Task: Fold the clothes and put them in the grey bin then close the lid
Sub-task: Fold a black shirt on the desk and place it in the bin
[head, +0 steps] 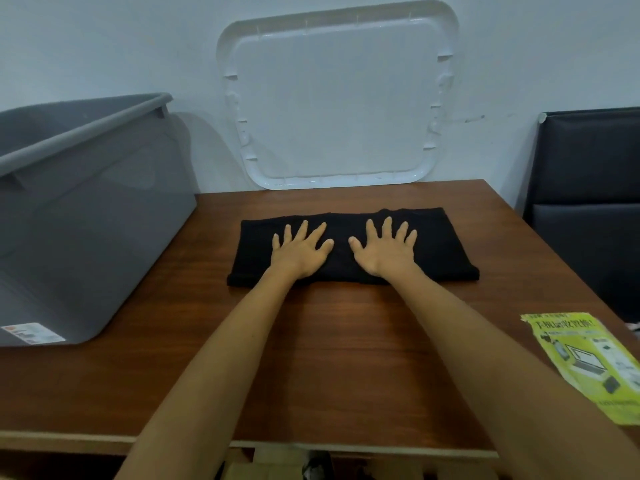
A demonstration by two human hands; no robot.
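Brown wooden table (311, 358) holds everything. Big grey plastic bin (86, 220) sits on its left side, open top, contents not visible from here. Clear rectangular plastic lid (339, 98) leans upright against the wall behind the table, well apart from the bin. Dark chair (585, 202) at right.

Black cloth folded into a flat rectangle (433, 244) lies mid-table, long axis left-right, just right of the bin. Yellow-green printed leaflet (585, 362) on the near right edge.

Left hand (299, 249) and right hand (382, 249) both press flat on the cloth, fingers straight and spread, gripping nothing.

Judgement: fold looks close to done; maybe one more fold end to end. Bin is leftward, so the left hand is nearer; the carry goes left, then the lid.
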